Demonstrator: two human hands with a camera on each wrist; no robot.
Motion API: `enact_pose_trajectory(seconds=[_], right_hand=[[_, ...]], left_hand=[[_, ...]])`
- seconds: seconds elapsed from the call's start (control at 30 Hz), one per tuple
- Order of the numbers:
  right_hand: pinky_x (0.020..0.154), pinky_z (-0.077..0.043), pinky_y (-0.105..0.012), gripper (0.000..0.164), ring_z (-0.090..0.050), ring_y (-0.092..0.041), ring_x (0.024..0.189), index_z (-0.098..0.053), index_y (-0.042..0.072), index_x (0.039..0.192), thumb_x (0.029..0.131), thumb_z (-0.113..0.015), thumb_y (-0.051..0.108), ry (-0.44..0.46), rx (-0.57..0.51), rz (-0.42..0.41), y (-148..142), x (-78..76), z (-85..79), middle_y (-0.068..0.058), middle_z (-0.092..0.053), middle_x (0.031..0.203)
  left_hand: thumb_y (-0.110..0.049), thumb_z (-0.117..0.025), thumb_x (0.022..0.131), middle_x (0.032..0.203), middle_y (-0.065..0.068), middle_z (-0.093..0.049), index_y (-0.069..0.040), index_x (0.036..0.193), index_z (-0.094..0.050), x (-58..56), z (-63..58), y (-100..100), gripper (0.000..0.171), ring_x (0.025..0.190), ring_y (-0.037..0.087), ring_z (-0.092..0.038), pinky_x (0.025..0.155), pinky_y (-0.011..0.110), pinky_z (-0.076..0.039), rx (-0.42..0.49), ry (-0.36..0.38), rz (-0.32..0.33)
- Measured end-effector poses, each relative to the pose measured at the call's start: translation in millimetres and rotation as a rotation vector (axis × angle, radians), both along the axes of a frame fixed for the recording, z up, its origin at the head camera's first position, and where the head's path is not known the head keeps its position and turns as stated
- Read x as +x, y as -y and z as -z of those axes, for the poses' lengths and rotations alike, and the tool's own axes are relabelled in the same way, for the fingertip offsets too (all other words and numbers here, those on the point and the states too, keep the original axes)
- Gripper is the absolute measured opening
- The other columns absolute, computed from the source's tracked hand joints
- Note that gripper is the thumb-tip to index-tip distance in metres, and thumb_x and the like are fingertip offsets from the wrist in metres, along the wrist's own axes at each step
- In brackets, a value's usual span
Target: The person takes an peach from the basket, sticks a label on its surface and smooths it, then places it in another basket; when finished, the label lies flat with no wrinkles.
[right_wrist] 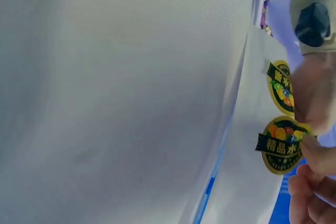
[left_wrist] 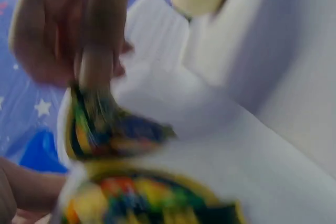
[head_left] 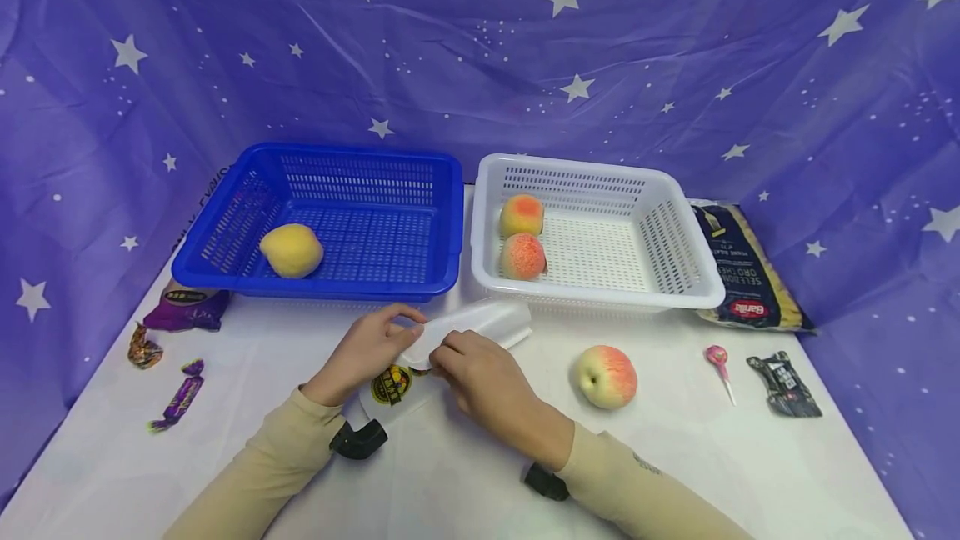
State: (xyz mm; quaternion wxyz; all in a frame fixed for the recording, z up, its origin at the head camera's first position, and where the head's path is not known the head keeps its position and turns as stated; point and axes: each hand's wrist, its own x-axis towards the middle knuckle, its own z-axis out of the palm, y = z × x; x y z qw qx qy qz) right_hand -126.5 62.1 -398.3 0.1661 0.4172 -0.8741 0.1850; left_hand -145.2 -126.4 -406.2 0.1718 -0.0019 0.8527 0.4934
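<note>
A white sheet (head_left: 480, 322) of round fruit stickers is held above the table, its far part curling over. My left hand (head_left: 369, 350) grips the sheet by its left edge, thumb and fingers around it. My right hand (head_left: 483, 382) pinches the edge of a black-and-gold sticker (right_wrist: 282, 145). In the left wrist view this sticker (left_wrist: 115, 132) looks bent up from the sheet, though blurred. A second sticker (head_left: 392, 385) lies flat nearer my left wrist. To the right of my right hand sits a peach (head_left: 606, 377).
Behind stand a blue basket (head_left: 450, 273) holding a yellow fruit (head_left: 292, 251) and a white basket (head_left: 600, 300) with two peaches (head_left: 523, 257). Wrapped candies (head_left: 180, 396) lie at left; a lollipop (head_left: 718, 361), black packet (head_left: 783, 386) and pasta bag (head_left: 750, 273) at right.
</note>
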Motion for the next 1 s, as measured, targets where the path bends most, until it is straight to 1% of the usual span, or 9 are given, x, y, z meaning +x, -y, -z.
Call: enact_pose_trajectory(seconds=[0.17, 0.3, 0.4, 0.5, 0.6, 0.73, 0.83, 0.9, 1.0], right_hand=[[0.066, -0.042, -0.021, 0.003, -0.050, -0.008, 0.074, -0.061, 0.019, 0.081, 0.080, -0.062, 0.016, -0.048, -0.022, -0.047, -5, 3.2, -1.1, 0.009, -0.051, 0.081], [0.067, -0.042, -0.020, 0.004, -0.049, -0.008, 0.076, -0.060, 0.020, 0.080, 0.080, -0.062, 0.018, -0.061, -0.024, -0.074, -8, 8.3, -4.8, 0.009, -0.051, 0.082], [0.069, -0.042, -0.020, 0.004, -0.049, -0.007, 0.077, -0.058, 0.020, 0.081, 0.081, -0.063, 0.019, -0.029, -0.044, -0.075, -13, 12.5, -12.1, 0.009, -0.052, 0.084], [0.071, -0.041, -0.019, 0.006, -0.050, -0.007, 0.079, -0.057, 0.019, 0.082, 0.081, -0.063, 0.018, 0.006, -0.076, -0.059, -22, 14.9, -21.8, 0.009, -0.053, 0.086], [0.072, -0.041, -0.019, 0.007, -0.049, -0.006, 0.081, -0.057, 0.017, 0.083, 0.081, -0.064, 0.017, 0.026, -0.109, -0.035, -33, 16.7, -31.5, 0.010, -0.053, 0.087], [0.075, -0.040, -0.017, 0.009, -0.049, -0.005, 0.084, -0.057, 0.017, 0.083, 0.080, -0.065, 0.016, 0.046, -0.150, 0.011, -51, 19.9, -43.7, 0.010, -0.053, 0.088], [0.076, -0.039, -0.016, 0.012, -0.048, -0.005, 0.086, -0.056, 0.016, 0.083, 0.079, -0.067, 0.014, 0.075, -0.213, 0.041, -65, 22.9, -53.1, 0.009, -0.053, 0.089], [0.075, -0.038, -0.016, 0.013, -0.049, -0.006, 0.087, -0.056, 0.016, 0.084, 0.078, -0.067, 0.012, 0.095, -0.272, 0.062, -75, 24.8, -59.6, 0.008, -0.053, 0.089], [0.072, -0.039, -0.015, 0.015, -0.050, -0.006, 0.085, -0.058, 0.014, 0.085, 0.076, -0.069, 0.008, 0.103, -0.365, 0.118, -92, 27.6, -69.6, 0.007, -0.055, 0.089]], left_hand=[[-0.034, -0.053, 0.088, 0.066, 0.002, -0.057, -0.021, 0.107, -0.058, -5.5, 9.8, 5, 0.023, 0.055, 0.014, -0.040, 0.057, 0.027, -0.035, -0.058, -0.018, 0.031], [-0.034, -0.052, 0.089, 0.084, 0.004, -0.063, -0.021, 0.106, -0.059, -8.7, 20.2, 12, 0.023, 0.068, 0.015, -0.053, 0.060, 0.029, -0.040, -0.155, -0.100, 0.008], [-0.033, -0.051, 0.090, 0.099, 0.005, -0.064, -0.020, 0.105, -0.060, -9.5, 25.1, 19, 0.022, 0.086, 0.020, -0.058, 0.068, 0.033, -0.044, -0.219, -0.168, 0.006], [-0.031, -0.051, 0.090, 0.084, 0.003, -0.062, -0.017, 0.103, -0.061, -8.6, 25.2, 22, 0.022, 0.073, 0.018, -0.056, 0.063, 0.032, -0.043, -0.249, -0.216, 0.035], [-0.028, -0.052, 0.089, 0.074, 0.000, -0.057, -0.014, 0.097, -0.063, -5.8, 22.9, 18, 0.019, 0.066, 0.014, -0.050, 0.060, 0.030, -0.041, -0.306, -0.316, 0.052], [-0.023, -0.055, 0.087, 0.085, 0.004, -0.062, -0.009, 0.091, -0.064, 1.7, 13.1, 6, 0.017, 0.079, 0.021, -0.057, 0.072, 0.036, -0.044, -0.414, -0.527, 0.052], [-0.023, -0.058, 0.085, 0.087, 0.006, -0.062, -0.008, 0.090, -0.064, 8.3, 1.3, -10, 0.016, 0.083, 0.023, -0.058, 0.073, 0.037, -0.045, -0.446, -0.641, 0.077], [-0.024, -0.059, 0.085, 0.089, 0.004, -0.062, -0.009, 0.092, -0.064, 11.9, -6.5, -25, 0.017, 0.083, 0.020, -0.058, 0.073, 0.035, -0.045, -0.426, -0.659, 0.131], [-0.029, -0.059, 0.085, 0.092, 0.000, -0.062, -0.013, 0.098, -0.061, 14.5, -14.2, -53, 0.020, 0.085, 0.015, -0.058, 0.073, 0.032, -0.046, -0.361, -0.596, 0.238]])
